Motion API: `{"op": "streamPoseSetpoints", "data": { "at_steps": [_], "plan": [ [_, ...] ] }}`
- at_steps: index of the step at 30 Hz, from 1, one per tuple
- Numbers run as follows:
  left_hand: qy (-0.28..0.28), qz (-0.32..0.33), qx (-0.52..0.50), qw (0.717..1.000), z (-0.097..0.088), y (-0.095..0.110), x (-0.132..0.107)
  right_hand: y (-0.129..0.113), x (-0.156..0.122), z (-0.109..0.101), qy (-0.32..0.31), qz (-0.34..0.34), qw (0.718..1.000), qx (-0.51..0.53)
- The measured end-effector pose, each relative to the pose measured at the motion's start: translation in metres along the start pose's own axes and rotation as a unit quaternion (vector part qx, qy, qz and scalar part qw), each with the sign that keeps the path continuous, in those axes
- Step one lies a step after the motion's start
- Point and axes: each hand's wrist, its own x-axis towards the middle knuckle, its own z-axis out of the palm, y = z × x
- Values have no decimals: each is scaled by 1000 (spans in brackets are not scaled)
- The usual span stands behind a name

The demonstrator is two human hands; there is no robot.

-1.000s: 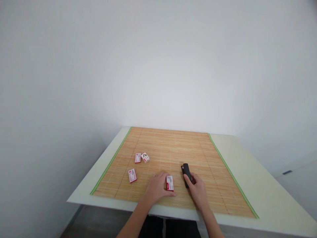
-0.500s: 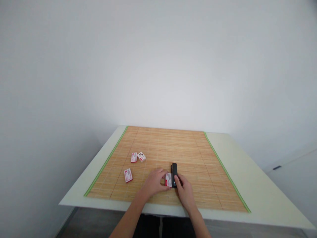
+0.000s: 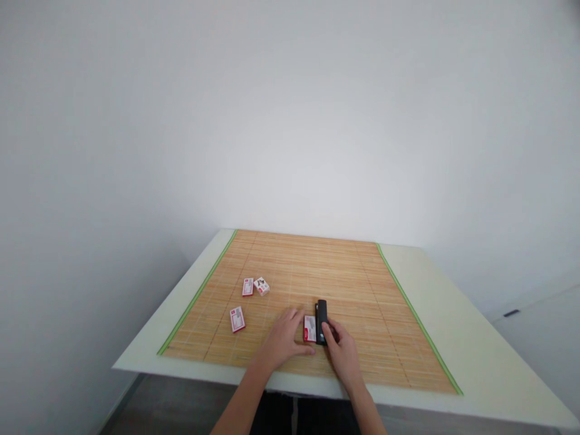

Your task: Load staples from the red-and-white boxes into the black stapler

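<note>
A black stapler (image 3: 321,314) lies on the bamboo mat (image 3: 344,284), pointing away from me. My right hand (image 3: 343,353) grips its near end with curled fingers. Pressed against the stapler's left side is a small red-and-white box (image 3: 310,329). My left hand (image 3: 285,338) rests on the mat beside that box, its fingers touching the box's left edge and thumb below it. Both forearms reach in from the bottom of the head view.
Three more small red-and-white boxes lie on the mat's left part: one (image 3: 237,319) alone, two (image 3: 248,287) (image 3: 261,286) side by side farther back. The mat has green side edges and covers a pale table (image 3: 453,338) set in a white-walled corner.
A second ago the stapler lay apart to the right; my right hand has slid it left until it sits against the box. My left hand stayed at the box.
</note>
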Motion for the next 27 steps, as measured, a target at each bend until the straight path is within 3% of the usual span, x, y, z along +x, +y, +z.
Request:
{"op": "streamPoseSetpoints", "data": {
  "at_steps": [4, 9, 13, 16, 21, 24, 27],
  "plan": [
    [57, -49, 56, 996, -26, -32, -32, 4, -2, 1, 17, 15, 1000, -5],
    [176, -173, 158, 956, -80, -102, -77, 5, -2, 0, 11, 14, 1000, -17],
    [144, -198, 149, 958, -102, -135, -89, 5, -2, -1, 10, 16, 1000, -16],
    [118, -179, 116, 970, -105, -141, -85, 5, -2, 0, 8, 15, 1000, -9],
    [135, -147, 73, 977, -105, -138, -72, 5, -2, 0, 14, 14, 1000, -7],
    [122, -110, 25, 986, -99, -124, -61, 4, -2, 0, 19, 13, 1000, -4],
    [98, -80, -36, 991, -86, -97, -44, 1, -2, 0, 15, 4, 1000, 8]
  ]
}}
